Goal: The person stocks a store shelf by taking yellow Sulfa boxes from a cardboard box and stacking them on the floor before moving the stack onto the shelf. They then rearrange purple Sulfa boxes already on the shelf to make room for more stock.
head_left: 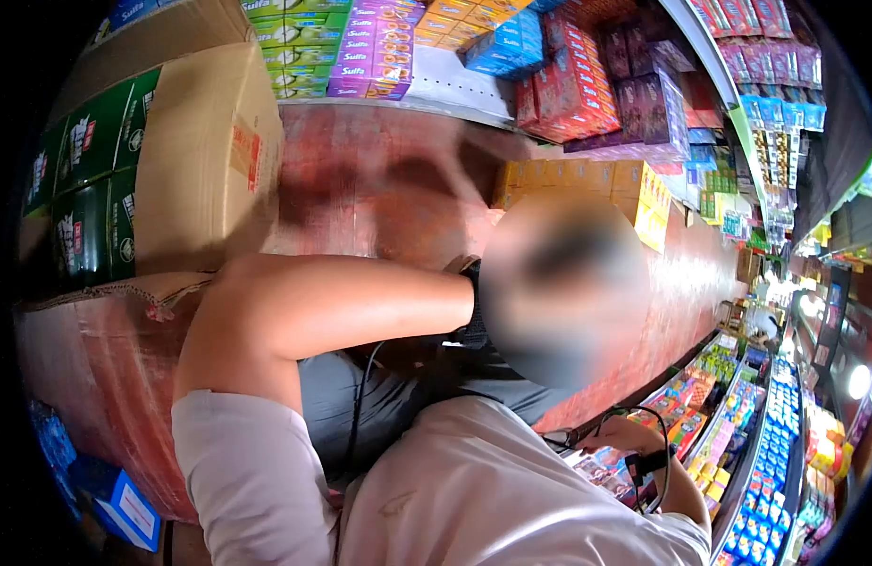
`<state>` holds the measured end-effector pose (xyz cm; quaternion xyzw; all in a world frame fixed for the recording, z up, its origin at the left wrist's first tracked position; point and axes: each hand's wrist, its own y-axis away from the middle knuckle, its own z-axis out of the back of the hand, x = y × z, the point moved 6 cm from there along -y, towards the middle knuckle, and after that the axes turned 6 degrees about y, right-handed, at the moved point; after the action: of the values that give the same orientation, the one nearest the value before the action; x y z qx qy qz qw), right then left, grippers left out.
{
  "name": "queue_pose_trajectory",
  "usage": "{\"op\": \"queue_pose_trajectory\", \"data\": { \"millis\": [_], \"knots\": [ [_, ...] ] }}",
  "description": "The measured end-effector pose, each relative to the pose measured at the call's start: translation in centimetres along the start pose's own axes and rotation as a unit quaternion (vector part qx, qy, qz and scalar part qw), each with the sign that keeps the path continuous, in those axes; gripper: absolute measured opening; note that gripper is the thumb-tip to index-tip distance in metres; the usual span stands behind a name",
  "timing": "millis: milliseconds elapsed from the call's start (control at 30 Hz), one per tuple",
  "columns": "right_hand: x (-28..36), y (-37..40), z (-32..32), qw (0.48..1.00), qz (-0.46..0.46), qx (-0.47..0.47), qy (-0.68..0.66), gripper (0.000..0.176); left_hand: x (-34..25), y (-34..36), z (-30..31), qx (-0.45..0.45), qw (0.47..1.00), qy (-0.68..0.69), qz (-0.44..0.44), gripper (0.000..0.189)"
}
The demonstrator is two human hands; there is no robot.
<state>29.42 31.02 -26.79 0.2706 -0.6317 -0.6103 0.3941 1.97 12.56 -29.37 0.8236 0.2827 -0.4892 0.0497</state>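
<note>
My left arm [351,297] reaches across from the left, with a black band [472,307] at its wrist. A round blurred patch covers my left hand and whatever is about it. Just behind that patch stands a stack of yellow boxes [559,174] on the floor. At the lower right is my right hand [620,436], small in view, its fingers curled at a dark object that I cannot make out. A black strap [651,460] crosses the right wrist, and a thin black cable loops around it.
A large cardboard carton [209,141] and green packs [96,160] stand at the left. Shelves ahead carry green and purple Sulfa boxes [372,47] and red boxes [573,85]. Reddish floor [351,179] lies between. Stocked shelves [762,472] line the right; a blue box [120,505] sits lower left.
</note>
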Motion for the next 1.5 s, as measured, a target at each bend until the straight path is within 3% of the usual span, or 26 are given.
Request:
{"op": "queue_pose_trajectory", "data": {
  "millis": [67, 167, 267, 400, 467, 567, 600, 667, 733, 900, 1033, 1133, 1167, 1300, 1400, 1500],
  "knots": [
    [0.6, 1.8, 1.0, 0.995, -0.039, -0.054, -0.077, 0.027, -0.2, -0.4, 0.6, 0.018, 1.000, -0.004, 0.023, 0.040],
    [-5.5, 1.9, -0.6, 0.992, -0.032, 0.011, -0.120, 0.028, -0.4, -0.6, 1.6, 0.005, 0.999, 0.036, 0.034, 0.040],
    [-7.6, 1.7, -2.9, 0.967, -0.068, 0.029, -0.242, 0.034, -0.4, -0.6, 2.0, 0.010, 0.998, 0.043, 0.036, 0.038],
    [-9.4, 1.3, -2.4, 0.985, -0.150, 0.043, -0.073, 0.043, 0.6, -0.8, 2.4, -0.010, 0.996, 0.081, 0.046, 0.038],
    [-10.3, 0.2, -1.7, 0.988, -0.065, 0.029, -0.135, 0.039, 1.4, -1.0, 3.0, -0.032, 0.994, 0.100, 0.031, 0.037],
    [-10.6, -0.9, 0.4, 0.931, 0.112, -0.031, -0.346, 0.036, 2.8, -1.4, 3.3, -0.042, 0.990, 0.127, 0.039, 0.036],
    [-9.4, -0.6, 1.5, 0.921, 0.042, -0.064, -0.382, 0.034, 2.4, -1.5, 3.4, -0.045, 0.989, 0.132, 0.055, 0.036],
    [-9.1, -1.4, 2.2, 0.916, 0.022, -0.081, -0.393, 0.036, 1.4, -1.4, 3.6, -0.045, 0.996, 0.042, 0.058, 0.036],
    [-7.4, -2.2, 2.7, 0.914, 0.030, -0.042, -0.403, 0.036, 1.2, -1.3, 3.6, -0.027, 0.996, 0.018, 0.079, 0.036],
    [-2.0, -2.1, 4.3, 0.959, 0.030, 0.008, -0.283, 0.044, 1.4, -1.4, 3.5, -0.032, 0.994, 0.015, 0.102, 0.035],
    [-0.6, -2.7, 5.3, 0.975, 0.070, 0.032, -0.207, 0.043, 1.6, -1.7, 3.3, -0.034, 0.994, 0.007, 0.100, 0.035],
    [-1.3, -3.0, 5.7, 0.974, 0.045, 0.024, -0.222, 0.052, 1.7, -1.6, 3.2, -0.033, 0.994, 0.010, 0.102, 0.036],
    [-2.4, -3.7, 5.4, 0.975, 0.080, 0.026, -0.207, 0.059, 1.6, -1.6, 3.2, -0.034, 0.994, 0.008, 0.105, 0.036],
    [-5.7, -6.2, 2.5, 0.920, 0.048, 0.002, -0.389, 0.074, 1.4, -1.4, 3.3, -0.042, 0.993, 0.002, 0.110, 0.036],
    [-4.5, -8.3, 0.3, 0.863, 0.073, -0.032, -0.499, 0.072, 1.3, -1.3, 3.4, -0.048, 0.993, 0.001, 0.112, 0.036],
    [-4.0, -9.7, -1.0, 0.856, 0.140, -0.098, -0.489, 0.066, 1.3, -1.2, 3.6, -0.048, 0.993, -0.003, 0.111, 0.036]
  ]
}}
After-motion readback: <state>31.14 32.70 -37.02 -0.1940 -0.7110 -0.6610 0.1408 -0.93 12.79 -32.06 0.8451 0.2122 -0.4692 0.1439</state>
